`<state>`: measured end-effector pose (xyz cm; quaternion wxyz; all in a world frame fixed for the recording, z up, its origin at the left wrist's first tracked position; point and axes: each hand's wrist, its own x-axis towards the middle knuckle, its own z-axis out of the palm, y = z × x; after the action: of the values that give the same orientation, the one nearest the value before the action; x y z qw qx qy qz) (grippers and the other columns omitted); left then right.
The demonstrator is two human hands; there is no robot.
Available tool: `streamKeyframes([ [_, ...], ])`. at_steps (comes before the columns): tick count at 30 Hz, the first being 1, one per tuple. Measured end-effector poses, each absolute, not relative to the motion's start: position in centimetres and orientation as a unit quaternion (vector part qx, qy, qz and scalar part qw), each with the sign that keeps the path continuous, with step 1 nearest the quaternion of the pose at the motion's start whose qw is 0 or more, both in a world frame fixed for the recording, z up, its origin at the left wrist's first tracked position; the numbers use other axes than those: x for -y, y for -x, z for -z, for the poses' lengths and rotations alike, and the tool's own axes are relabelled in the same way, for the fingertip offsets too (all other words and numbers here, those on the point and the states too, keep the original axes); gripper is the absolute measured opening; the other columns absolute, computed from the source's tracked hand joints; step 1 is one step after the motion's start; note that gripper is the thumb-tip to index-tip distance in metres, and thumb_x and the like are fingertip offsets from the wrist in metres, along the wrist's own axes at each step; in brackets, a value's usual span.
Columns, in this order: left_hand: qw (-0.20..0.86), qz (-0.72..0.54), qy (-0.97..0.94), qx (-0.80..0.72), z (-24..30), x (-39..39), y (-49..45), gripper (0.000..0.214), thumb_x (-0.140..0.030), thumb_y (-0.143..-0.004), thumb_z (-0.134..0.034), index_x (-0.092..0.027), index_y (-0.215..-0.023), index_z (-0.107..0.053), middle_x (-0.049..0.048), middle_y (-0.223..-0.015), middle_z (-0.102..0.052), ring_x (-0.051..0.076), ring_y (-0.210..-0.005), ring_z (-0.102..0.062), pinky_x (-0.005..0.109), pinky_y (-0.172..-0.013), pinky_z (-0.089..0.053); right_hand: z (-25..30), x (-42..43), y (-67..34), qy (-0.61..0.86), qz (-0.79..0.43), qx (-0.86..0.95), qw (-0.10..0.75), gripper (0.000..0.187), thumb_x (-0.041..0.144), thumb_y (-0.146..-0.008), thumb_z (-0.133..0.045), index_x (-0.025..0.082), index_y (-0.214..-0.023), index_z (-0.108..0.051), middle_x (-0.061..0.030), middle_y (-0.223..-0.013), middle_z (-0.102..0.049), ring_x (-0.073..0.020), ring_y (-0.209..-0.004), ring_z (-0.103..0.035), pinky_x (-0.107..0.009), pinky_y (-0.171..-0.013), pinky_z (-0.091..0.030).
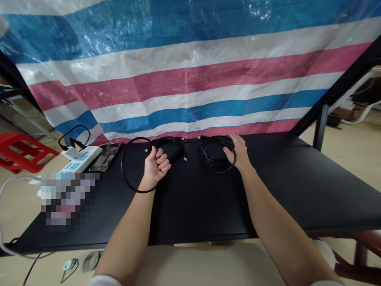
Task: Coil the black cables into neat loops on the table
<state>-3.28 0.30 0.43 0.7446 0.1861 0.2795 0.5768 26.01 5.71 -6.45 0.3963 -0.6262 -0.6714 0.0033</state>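
My left hand [157, 165] is closed in a fist, thumb up, on a black cable [122, 167]. A wide loop of that cable swings out to the left and round behind the wrist. Behind the fist lies a coil of black cable [177, 149] with light-coloured plug ends. To the right, a second black cable coil [208, 159] rests on the black tabletop [202, 206]. My right hand [239, 151] grips its right side, with the cable between thumb and fingers. The fingertips are partly hidden behind the coil.
A white power strip [92, 153] with plugged-in chargers stands at the left, beside a phone [106, 157]. A blurred-out patch covers something in front of them. Striped plastic sheeting [190, 79] hangs along the back edge. A red stool [26, 151] is on the floor at left.
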Motion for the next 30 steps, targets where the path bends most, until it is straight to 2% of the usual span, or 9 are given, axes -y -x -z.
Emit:
streamKeyframes([
  [6, 0.704, -0.605, -0.216, -0.302, -0.1, -0.6, 3.0, 0.048, -0.045, -0.092, -0.032, -0.018, -0.053, -0.032, -0.0079, -0.043, -0.021, 0.005, -0.03, -0.018, 0.016, -0.032, -0.021, 6.3, -5.6, -25.2, 0.735, -0.036, 0.603, 0.309, 0.038, 0.024, -0.071, -0.054, 0.025, -0.107, -0.063, -0.0102, -0.109, -0.062, -0.032, -0.105, -0.051, -0.052, -0.085, -0.039],
  [10, 0.629, -0.649, -0.259, -0.341, 0.3, -1.2, 2.6, 0.049, -0.045, -0.091, -0.039, -0.017, -0.051, -0.038, -0.0063, -0.041, -0.03, 0.006, -0.033, -0.031, 0.018, -0.037, -0.032, 5.4, -5.1, -25.2, 0.775, -0.015, 0.551, 0.31, 0.02, 0.025, -0.072, -0.054, 0.023, -0.087, -0.067, -0.0095, -0.093, -0.061, -0.0292, -0.093, -0.051, -0.047, -0.077, -0.038],
  [12, 0.579, -0.676, -0.278, -0.361, 0.4, -1.5, 2.6, 0.049, -0.045, -0.089, -0.043, -0.017, -0.049, -0.042, -0.0037, -0.042, -0.039, 0.007, -0.037, -0.041, 0.019, -0.041, -0.037, 4.9, -5.0, -25.4, 0.774, -0.019, 0.518, 0.364, 0.011, 0.023, -0.071, -0.054, 0.02, -0.074, -0.064, -0.0087, -0.084, -0.058, -0.0257, -0.086, -0.052, -0.042, -0.073, -0.039],
  [15, 0.528, -0.701, -0.287, -0.385, 0.3, -1.8, 3.1, 0.044, -0.041, -0.087, -0.051, -0.014, -0.051, -0.05, 0.0005, -0.048, -0.053, 0.008, -0.044, -0.051, 0.018, -0.045, -0.04, 4.1, -5.1, -25.6, 0.733, -0.061, 0.436, 0.519, 0.006, 0.023, -0.072, -0.053, 0.021, -0.066, -0.052, -0.0038, -0.069, -0.053, -0.0194, -0.068, -0.052, -0.034, -0.061, -0.04],
  [19, 0.522, -0.73, -0.246, -0.365, -0.1, -1.9, 4.5, 0.035, -0.032, -0.088, -0.051, -0.014, -0.059, -0.054, 0.0014, -0.056, -0.06, 0.004, -0.036, -0.043, 0.017, -0.037, -0.033, 2.7, -5.0, -26.0, 0.597, -0.262, 0.258, 0.713, 0.016, 0.025, -0.078, -0.044, 0.024, -0.064, -0.036, 0.0062, -0.051, -0.041, -0.0114, -0.041, -0.041, -0.025, -0.043, -0.034],
  [21, 0.538, -0.746, -0.197, -0.34, -0.5, -1.9, 5.3, 0.036, -0.028, -0.092, -0.043, -0.015, -0.06, -0.052, -0.0019, -0.05, -0.054, 0.003, -0.03, -0.032, 0.016, -0.032, -0.025, 2.0, -4.6, -26.6, 0.504, -0.351, 0.198, 0.764, 0.02, 0.025, -0.079, -0.041, 0.024, -0.061, -0.031, 0.0092, -0.045, -0.032, -0.0092, -0.035, -0.033, -0.022, -0.039, -0.031],
  [24, 0.566, -0.76, -0.12, -0.297, -0.9, -1.9, 6.3, 0.043, -0.024, -0.096, -0.028, -0.016, -0.058, -0.047, -0.0074, -0.038, -0.032, 0.003, -0.027, -0.022, 0.015, -0.029, -0.018, 1.3, -3.8, -27.4, 0.402, -0.4, 0.162, 0.808, 0.024, 0.03, -0.082, -0.035, 0.023, -0.059, -0.029, 0.0106, -0.041, -0.02, -0.0082, -0.032, -0.025, -0.021, -0.038, -0.031],
  [27, 0.586, -0.763, -0.092, -0.258, -1.0, -1.7, 6.9, 0.046, -0.026, -0.097, -0.023, -0.017, -0.056, -0.042, -0.0089, -0.037, -0.02, 0.004, -0.027, -0.019, 0.015, -0.029, -0.018, 1.1, -3.4, -27.6, 0.372, -0.379, 0.193, 0.825, 0.028, 0.038, -0.082, -0.034, 0.024, -0.059, -0.029, 0.01, -0.041, -0.019, -0.0086, -0.034, -0.023, -0.023, -0.038, -0.032],
  [30, 0.594, -0.764, -0.088, -0.235, -1.0, -1.5, 7.2, 0.047, -0.027, -0.097, -0.02, -0.017, -0.056, -0.04, -0.0089, -0.038, -0.018, 0.004, -0.028, -0.017, 0.016, -0.029, -0.018, 1.5, -3.6, -27.2, 0.391, -0.286, 0.311, 0.817, 0.034, 0.045, -0.072, -0.055, 0.025, -0.063, -0.029, 0.0096, -0.048, -0.027, -0.008, -0.039, -0.026, -0.024, -0.041, -0.032],
])
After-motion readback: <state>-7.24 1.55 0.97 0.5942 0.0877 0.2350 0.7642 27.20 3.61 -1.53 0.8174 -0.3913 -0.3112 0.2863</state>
